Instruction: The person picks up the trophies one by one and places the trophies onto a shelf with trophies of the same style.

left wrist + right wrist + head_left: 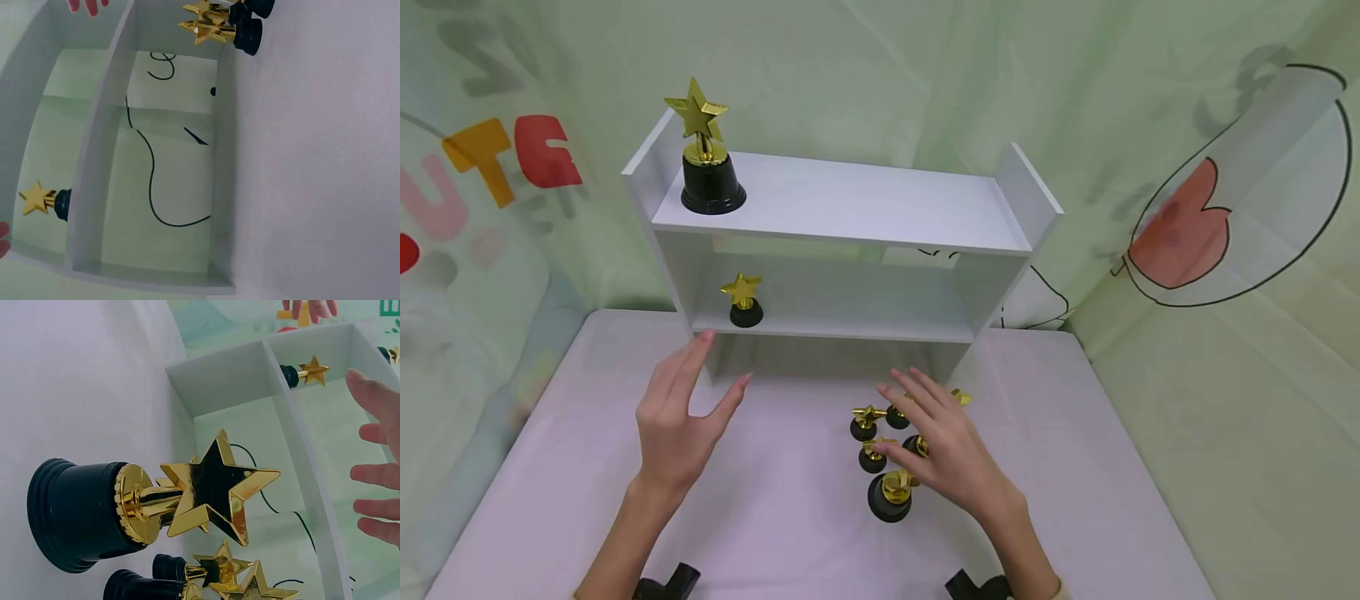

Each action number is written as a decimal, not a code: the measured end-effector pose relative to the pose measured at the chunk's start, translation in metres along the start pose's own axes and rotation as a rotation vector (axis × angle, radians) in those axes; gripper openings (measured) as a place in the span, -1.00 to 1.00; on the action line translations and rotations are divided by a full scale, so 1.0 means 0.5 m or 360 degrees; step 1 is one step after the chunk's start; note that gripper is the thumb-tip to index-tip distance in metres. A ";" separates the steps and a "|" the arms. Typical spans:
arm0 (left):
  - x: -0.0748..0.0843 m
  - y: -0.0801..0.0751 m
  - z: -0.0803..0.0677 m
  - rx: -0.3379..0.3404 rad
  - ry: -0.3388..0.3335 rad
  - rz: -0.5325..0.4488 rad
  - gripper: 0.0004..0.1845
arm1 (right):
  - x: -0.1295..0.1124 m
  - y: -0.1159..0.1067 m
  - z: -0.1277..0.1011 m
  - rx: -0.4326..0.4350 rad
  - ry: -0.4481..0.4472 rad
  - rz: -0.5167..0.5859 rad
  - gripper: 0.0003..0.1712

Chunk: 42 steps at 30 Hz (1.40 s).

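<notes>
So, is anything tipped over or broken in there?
Nothing stands out. The two star trophies on the white shelf stand upright, the other trophies on the table look upright too, and I see nothing broken or spilled. In the head view, the right hand hides parts of some, though.

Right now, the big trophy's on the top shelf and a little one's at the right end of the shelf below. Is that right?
Not the right end: the head view shows the little trophy at the left end of the shelf below. The rest is right.
</notes>
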<state>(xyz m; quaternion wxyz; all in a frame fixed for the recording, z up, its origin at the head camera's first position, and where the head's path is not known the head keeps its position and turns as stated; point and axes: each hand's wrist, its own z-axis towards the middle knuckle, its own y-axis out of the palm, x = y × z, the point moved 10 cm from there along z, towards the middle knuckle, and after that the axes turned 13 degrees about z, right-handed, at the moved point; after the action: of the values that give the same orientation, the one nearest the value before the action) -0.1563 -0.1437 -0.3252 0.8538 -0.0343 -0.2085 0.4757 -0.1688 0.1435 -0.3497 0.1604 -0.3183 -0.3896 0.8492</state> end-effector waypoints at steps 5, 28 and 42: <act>-0.034 -0.017 0.005 0.0235 -0.0182 -0.0012 -0.39 | -0.001 0.004 -0.003 0.0019 -0.0015 0.0000 -0.23; -0.209 0.060 0.065 0.0000 -0.0889 -0.0102 -0.43 | 0.014 0.022 -0.041 0.0100 0.0007 0.0112 -0.23; -0.247 0.093 0.062 -0.0201 -0.1048 -0.0184 -0.56 | 0.061 0.053 -0.097 0.0035 0.0359 0.0223 -0.09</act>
<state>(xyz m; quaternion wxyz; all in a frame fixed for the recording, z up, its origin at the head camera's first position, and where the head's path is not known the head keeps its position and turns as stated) -0.2623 -0.2249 -0.3490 0.7624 0.0804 -0.5037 0.3982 -0.1600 0.1695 -0.4068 0.1469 -0.4365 -0.3366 0.8213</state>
